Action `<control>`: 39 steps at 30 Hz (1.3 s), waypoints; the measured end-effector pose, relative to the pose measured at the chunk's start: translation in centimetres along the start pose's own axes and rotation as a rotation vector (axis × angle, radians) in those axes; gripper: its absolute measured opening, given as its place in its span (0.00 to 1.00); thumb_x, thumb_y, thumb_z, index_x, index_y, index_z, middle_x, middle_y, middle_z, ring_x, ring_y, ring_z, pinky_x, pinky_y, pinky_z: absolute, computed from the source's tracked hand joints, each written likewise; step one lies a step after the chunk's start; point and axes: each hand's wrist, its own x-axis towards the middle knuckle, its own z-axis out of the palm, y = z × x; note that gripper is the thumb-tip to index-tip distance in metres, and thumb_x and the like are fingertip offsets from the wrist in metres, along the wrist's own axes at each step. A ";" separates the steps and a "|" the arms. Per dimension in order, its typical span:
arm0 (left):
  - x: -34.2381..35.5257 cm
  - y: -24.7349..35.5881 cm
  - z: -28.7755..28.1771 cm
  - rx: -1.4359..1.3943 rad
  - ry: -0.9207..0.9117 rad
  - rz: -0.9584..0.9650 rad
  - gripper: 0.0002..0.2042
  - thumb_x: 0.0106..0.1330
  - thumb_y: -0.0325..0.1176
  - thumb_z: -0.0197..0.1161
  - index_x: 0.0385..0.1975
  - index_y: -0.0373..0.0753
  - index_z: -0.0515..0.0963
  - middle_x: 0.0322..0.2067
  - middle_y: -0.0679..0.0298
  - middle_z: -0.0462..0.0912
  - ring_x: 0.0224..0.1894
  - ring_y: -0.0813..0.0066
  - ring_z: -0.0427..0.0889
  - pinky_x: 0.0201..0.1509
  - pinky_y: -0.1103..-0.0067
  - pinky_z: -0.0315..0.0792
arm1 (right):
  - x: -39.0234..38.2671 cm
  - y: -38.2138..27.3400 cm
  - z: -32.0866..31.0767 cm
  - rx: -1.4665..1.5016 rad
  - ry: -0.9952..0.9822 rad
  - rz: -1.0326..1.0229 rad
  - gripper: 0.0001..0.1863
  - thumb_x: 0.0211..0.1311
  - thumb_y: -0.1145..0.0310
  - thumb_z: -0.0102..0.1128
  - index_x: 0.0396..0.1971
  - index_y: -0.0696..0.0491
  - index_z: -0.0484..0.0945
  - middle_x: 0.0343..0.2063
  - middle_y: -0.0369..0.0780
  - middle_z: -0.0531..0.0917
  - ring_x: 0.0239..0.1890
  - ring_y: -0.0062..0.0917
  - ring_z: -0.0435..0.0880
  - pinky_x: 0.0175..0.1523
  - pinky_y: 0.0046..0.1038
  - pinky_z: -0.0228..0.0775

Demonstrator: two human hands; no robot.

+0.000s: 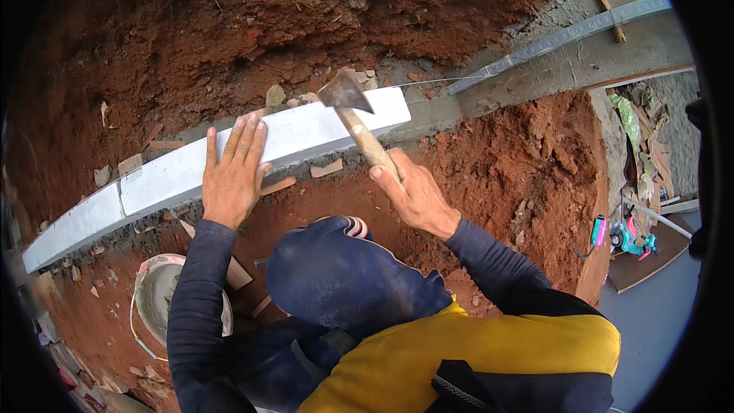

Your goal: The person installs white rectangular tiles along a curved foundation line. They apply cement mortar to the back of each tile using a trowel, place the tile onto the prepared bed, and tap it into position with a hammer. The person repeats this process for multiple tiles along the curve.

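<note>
A row of white lightweight concrete blocks [306, 131] lies on grey mortar along the edge of the red soil. My left hand [233, 172] rests flat on the longer block, fingers stretched out and slightly apart. Wrapped round the wooden handle of a hatchet [367, 138], my right hand [417, 197] holds it over the block's right end. The hatchet's flared metal head [345, 93] is at the far side of the block; whether it touches the surface I cannot tell. A second white block [80, 218] adjoins on the left, with a thin joint between.
A bucket [144, 279] of grey mortar stands beside my left forearm. Broken tile pieces [327, 169] lie along the blocks' near side. A thin string [436, 81] runs rightward to a long metal bar [566, 35] on a concrete ledge [535, 80]. A red soil bank [229, 30] rises beyond.
</note>
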 end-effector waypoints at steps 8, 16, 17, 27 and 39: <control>0.0 0.0 -0.2 0.002 0.000 -0.011 0.38 0.77 0.56 0.57 0.84 0.55 0.54 0.84 0.72 0.55 0.85 0.73 0.52 0.91 0.56 0.35 | -2.5 3.9 -2.0 0.570 -0.051 0.330 0.26 0.84 0.41 0.49 0.48 0.53 0.75 0.25 0.35 0.79 0.18 0.19 0.78 0.23 0.25 0.75; -0.4 -0.3 0.6 0.368 0.063 0.055 0.39 0.76 0.46 0.58 0.84 0.48 0.52 0.84 0.67 0.54 0.85 0.71 0.52 0.89 0.55 0.39 | -0.2 19.3 -2.1 1.110 0.405 0.686 0.31 0.82 0.33 0.43 0.44 0.49 0.78 0.22 0.30 0.74 0.20 0.17 0.74 0.22 0.27 0.75; -0.6 -0.4 0.6 0.195 0.080 0.040 0.37 0.78 0.46 0.56 0.84 0.49 0.52 0.84 0.68 0.54 0.85 0.72 0.52 0.90 0.56 0.37 | 1.1 20.1 -1.1 1.153 0.538 0.712 0.31 0.82 0.33 0.44 0.43 0.49 0.78 0.22 0.31 0.75 0.20 0.18 0.74 0.23 0.27 0.75; -0.6 -0.5 1.0 0.099 0.075 0.046 0.36 0.80 0.51 0.53 0.84 0.52 0.51 0.85 0.69 0.51 0.86 0.72 0.49 0.90 0.54 0.34 | 4.1 18.1 -0.9 0.758 -0.008 0.671 0.31 0.78 0.32 0.51 0.38 0.49 0.76 0.17 0.30 0.74 0.13 0.15 0.74 0.15 0.22 0.73; -0.8 -0.3 0.9 0.148 0.074 0.036 0.34 0.82 0.50 0.51 0.84 0.51 0.53 0.85 0.69 0.51 0.86 0.71 0.47 0.90 0.55 0.37 | 4.5 17.6 -2.4 0.654 0.076 0.698 0.30 0.80 0.35 0.51 0.35 0.50 0.76 0.15 0.30 0.74 0.10 0.17 0.72 0.14 0.23 0.72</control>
